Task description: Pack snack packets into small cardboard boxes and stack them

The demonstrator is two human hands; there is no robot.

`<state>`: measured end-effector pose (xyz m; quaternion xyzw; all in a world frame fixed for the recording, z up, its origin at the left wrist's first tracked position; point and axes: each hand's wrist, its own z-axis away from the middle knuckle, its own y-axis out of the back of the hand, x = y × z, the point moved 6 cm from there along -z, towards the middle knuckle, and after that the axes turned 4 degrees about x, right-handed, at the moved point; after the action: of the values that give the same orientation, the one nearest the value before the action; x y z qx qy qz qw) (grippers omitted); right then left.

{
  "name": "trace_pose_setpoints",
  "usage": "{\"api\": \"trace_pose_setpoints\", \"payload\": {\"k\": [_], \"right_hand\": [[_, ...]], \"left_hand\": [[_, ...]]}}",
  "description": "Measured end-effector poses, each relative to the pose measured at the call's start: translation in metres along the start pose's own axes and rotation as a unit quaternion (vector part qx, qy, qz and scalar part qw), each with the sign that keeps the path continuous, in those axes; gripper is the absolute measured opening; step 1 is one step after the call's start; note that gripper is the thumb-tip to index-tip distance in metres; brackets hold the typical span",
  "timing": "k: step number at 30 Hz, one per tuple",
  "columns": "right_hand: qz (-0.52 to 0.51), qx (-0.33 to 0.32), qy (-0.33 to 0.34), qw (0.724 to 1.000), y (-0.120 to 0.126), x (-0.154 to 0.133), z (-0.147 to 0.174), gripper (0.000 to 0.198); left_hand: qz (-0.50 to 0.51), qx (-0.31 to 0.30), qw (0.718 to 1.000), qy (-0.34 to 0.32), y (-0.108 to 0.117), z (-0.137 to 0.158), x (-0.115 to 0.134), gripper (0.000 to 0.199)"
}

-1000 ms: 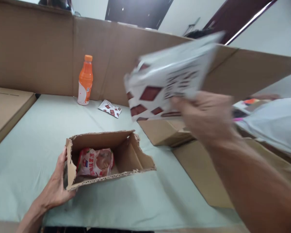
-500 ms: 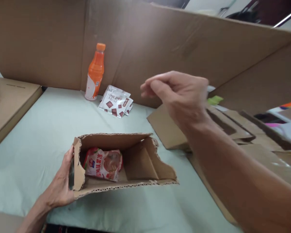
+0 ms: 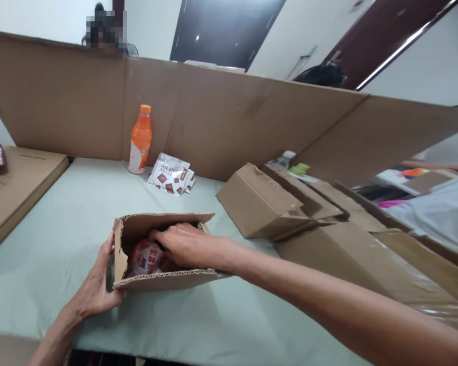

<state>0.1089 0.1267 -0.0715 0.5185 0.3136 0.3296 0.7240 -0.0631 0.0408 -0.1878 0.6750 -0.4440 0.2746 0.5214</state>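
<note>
An open cardboard box (image 3: 168, 282) with ragged torn edges lies on the table, its opening facing me. My left hand (image 3: 97, 282) grips the box's left end, thumb under the near edge and fingers behind. Inside, toward the left, is a red-and-white jelly bag (image 3: 143, 262) with Chinese lettering. My right hand (image 3: 185, 244) reaches into the box from the right, its fingers curled onto the bag's upper right part. The fingertips are mostly hidden behind the hand and in the box's shade.
An orange drink bottle (image 3: 140, 140) stands against the cardboard wall (image 3: 213, 117), beside white "Super Meal" packets (image 3: 170, 175). More cardboard boxes (image 3: 259, 203) sit at right, with a clear bottle (image 3: 284, 160) behind. A flat carton (image 3: 26, 178) lies at left. Beyond the wall, a person's head shows.
My right hand has come down from the air above the table into the box, onto the jelly bag. My left hand keeps its hold on the box. The camera view has tilted up.
</note>
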Motion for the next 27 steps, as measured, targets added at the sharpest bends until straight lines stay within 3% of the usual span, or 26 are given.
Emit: {"api": "trace_pose_setpoints", "payload": {"k": [6,12,13,15,18,20,21,23,27], "right_hand": [[0.029,-0.019,-0.041,0.999,-0.008,0.001,0.002,0.033],[0.031,0.002,-0.020,0.999,0.003,-0.011,-0.001,0.023],[0.019,0.027,-0.022,0.999,0.013,-0.011,0.007,0.023],[-0.027,0.148,-0.028,0.988,0.049,-0.004,0.033,0.024],[-0.100,0.395,-0.047,0.912,0.116,0.021,0.080,0.021],[-0.118,0.491,-0.086,0.859,0.146,0.045,0.095,0.019],[-0.115,0.508,-0.119,0.845,0.155,0.058,0.094,0.016],[-0.088,0.491,-0.190,0.846,0.161,0.085,0.072,0.012],[-0.036,0.405,-0.275,0.871,0.138,0.133,0.000,0.010]], "left_hand": [[0.015,-0.004,1.000,-0.010,-0.004,-0.003,0.001,0.111],[0.025,-0.004,1.000,0.001,-0.004,-0.002,0.004,0.113],[0.023,-0.003,1.000,0.002,-0.004,-0.002,0.005,0.112],[0.018,-0.003,1.000,-0.003,-0.004,-0.001,0.007,0.113],[0.012,0.002,1.000,-0.022,-0.004,-0.001,0.007,0.114],[0.005,0.009,0.999,-0.031,-0.003,0.000,0.005,0.112],[0.002,0.012,0.999,-0.033,-0.003,0.000,0.003,0.112],[0.000,0.014,0.999,-0.034,-0.003,0.000,0.001,0.111],[0.000,0.011,1.000,-0.020,-0.003,0.000,0.000,0.114]]}}
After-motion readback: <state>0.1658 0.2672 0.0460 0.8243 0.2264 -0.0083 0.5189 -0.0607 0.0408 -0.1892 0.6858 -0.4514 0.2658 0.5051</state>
